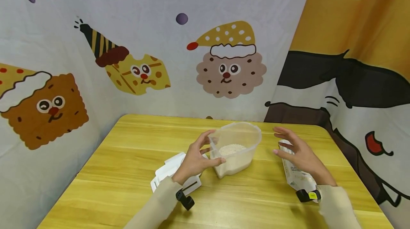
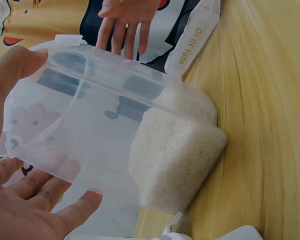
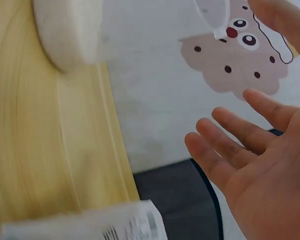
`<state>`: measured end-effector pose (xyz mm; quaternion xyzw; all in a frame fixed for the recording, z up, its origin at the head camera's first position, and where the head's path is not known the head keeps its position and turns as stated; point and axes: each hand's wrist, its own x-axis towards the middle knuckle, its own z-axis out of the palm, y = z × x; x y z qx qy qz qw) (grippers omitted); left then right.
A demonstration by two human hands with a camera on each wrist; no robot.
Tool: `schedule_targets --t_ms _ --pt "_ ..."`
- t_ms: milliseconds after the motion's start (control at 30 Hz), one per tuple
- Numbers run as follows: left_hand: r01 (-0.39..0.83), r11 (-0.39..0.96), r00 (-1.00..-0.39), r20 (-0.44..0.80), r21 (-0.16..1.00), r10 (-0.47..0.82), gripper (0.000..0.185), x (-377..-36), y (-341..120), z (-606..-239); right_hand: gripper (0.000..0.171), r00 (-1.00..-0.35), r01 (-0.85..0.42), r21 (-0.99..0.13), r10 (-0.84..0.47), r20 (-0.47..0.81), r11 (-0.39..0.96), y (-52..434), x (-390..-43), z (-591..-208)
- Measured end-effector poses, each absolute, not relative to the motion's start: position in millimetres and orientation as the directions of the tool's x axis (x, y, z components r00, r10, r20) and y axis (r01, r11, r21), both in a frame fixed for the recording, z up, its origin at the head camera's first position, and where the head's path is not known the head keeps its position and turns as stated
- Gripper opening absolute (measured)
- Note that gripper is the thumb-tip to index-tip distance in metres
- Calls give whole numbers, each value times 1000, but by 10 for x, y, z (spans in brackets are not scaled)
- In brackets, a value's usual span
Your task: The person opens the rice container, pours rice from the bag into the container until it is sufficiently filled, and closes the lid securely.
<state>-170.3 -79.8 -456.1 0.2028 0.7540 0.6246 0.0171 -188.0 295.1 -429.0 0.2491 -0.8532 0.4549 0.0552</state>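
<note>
A clear tub of rice stood tilted mid-table, gripped at its left side by the left hand. The right hand hovered open just right of it, above a bag. A white lid lay near left.

Staged recording corner, not a real kitchen, cartoon biscuit-print cloth backdrop hung around a small yellow wooden surface

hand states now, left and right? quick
Left hand: grips the clear container of rice by its side, tilting it.
Right hand: open, fingers spread, holding nothing, apart from the container, above the bag.
</note>
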Motion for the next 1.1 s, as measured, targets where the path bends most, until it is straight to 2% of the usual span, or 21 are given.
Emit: schedule_targets --t_ms 200,400,867,1100 --pt "280 134 -917 224 950 329 91 -1692 -789 -4566 77 -835 -487 -821 -435 337 299 2825 -1949 -4362" --pt "282 135 -917 226 950 327 92 -1698 -781 -4558 79 -818 -477 -852 -465 340 217 2717 -2010 -4446" --pt "272 158 -916 205 949 346 93 -1698 -824 -4532 82 -875 -358 -904 -421 239 232 2484 -2054 -4519" --pt "265 179 -913 187 947 363 93 -1721 -856 -4503 80 -850 -377 -916 -444 284 136 2432 -2090 -4543"
